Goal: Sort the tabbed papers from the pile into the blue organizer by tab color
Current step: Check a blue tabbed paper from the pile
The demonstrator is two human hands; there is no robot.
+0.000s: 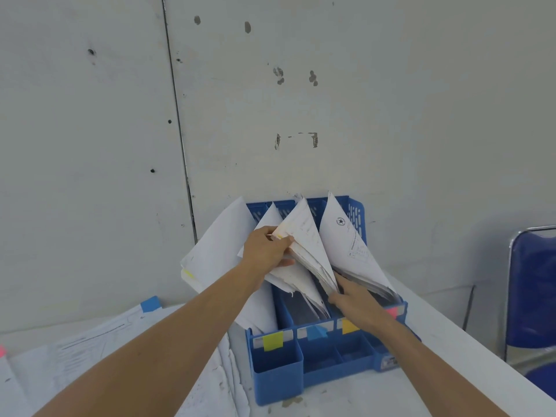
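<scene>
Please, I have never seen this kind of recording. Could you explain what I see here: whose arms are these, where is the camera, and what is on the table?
There is no machine here. A person wears the camera on the head, so this one picture looks forward and down along their own bare arms. The left hand grips a bundle of papers standing in the blue organizer, which sits on a white table against the wall. The right hand reaches into the papers beside it; whether it pinches them I cannot tell. Coloured tabs mark the slots in front. A pile of papers lies at the left.
</scene>
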